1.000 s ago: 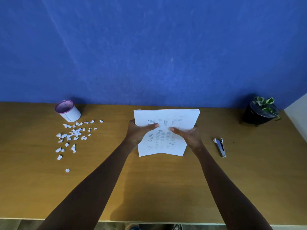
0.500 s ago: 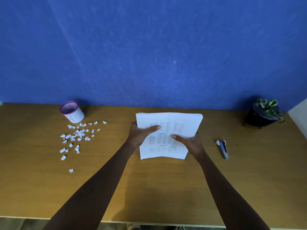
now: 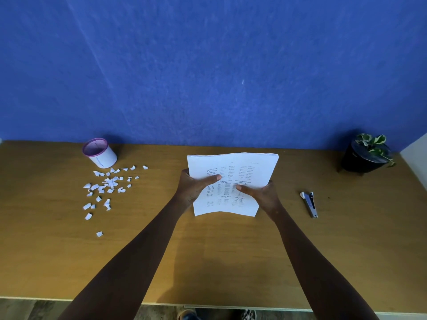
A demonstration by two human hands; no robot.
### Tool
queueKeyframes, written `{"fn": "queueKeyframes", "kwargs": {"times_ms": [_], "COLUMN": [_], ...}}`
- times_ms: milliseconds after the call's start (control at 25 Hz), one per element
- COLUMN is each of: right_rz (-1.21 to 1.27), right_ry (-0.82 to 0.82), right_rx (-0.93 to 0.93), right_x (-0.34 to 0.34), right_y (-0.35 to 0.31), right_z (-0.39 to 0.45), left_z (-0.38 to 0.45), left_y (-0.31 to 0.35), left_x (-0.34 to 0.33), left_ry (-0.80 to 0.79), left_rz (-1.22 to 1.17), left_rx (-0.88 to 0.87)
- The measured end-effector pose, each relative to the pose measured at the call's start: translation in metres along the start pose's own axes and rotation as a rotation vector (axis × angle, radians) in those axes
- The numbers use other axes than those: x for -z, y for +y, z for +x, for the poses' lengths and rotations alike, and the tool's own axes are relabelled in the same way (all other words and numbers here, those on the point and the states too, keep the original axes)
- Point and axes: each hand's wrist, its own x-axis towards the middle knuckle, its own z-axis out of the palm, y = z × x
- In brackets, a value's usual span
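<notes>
A stack of printed white sheets (image 3: pixel 240 167) stands nearly upright above the middle of the wooden desk (image 3: pixel 208 255), its bottom edge close to the desk top. My left hand (image 3: pixel 196 188) grips its left edge, thumb across the printed face. My right hand (image 3: pixel 261 195) holds the right lower side, thumb also on the front; the other fingers are hidden behind the paper. A small stapler (image 3: pixel 310 204) lies on the desk to the right of the stack.
A white cup with a purple rim (image 3: pixel 99 153) lies tipped at the back left, with several torn paper scraps (image 3: pixel 108 185) scattered in front of it. A black potted plant (image 3: pixel 367 153) stands at the back right. A blue wall rises behind the desk.
The stack has sunk slightly toward the desk and my right hand has slid a little lower along its right side. The stapler, cup and scraps have not moved.
</notes>
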Motion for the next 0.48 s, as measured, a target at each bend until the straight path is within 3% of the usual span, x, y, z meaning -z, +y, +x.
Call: {"fn": "queueKeyframes", "kwargs": {"times_ms": [480], "right_rz": [-0.050], "right_ry": [0.034], "right_rx": [-0.096], "right_x": [0.000], "right_y": [0.024], "right_z": [-0.008], "left_z": [-0.004], "left_y": [-0.021], "left_x": [0.000], "left_ry": [0.013], "left_rz": [0.000], "left_rx": [0.046]}}
